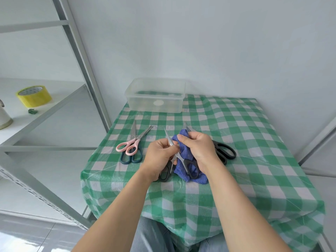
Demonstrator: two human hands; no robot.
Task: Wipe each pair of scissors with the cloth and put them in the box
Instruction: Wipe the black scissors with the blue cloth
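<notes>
— Forearms [127, 206] come in low over the counter [245, 142]. Left hand [159, 157] pinches the small black scissors [189, 168] by one blade near the pivot. The blades are splayed open and the bare tip points up and away. Right hand [199, 149] is curled round the blue cloth [187, 153], which is bunched over the other blade as far as I can tell. Any tips for doing this bit properly?

— Looks like mid-wipe on the first pair to me. I'd draw the cloth from pivot out to tip, with the fingers on the flat of the blade and never across the edge. Then do the bare blade, close them up and carry them shut. The cloth's tail hangs under the handle loops, so mind it doesn't snag.

— What else is lying around?

— Bigger black scissors [225, 151] sit just behind the right hand, partly hidden by it. Pink scissors [130, 147] lie crossed over dark teal scissors [133, 158] off to the left. The clear box [156, 106] is at the counter's far edge, open-topped, with nothing in it that I can make out. The way to it looks free. The bigger black pair is close to the right wrist, though, so it's easy to knock. There's a yellow tape roll [33, 96] on the shelf [54, 99] at the left, but it's not in play.
</notes>
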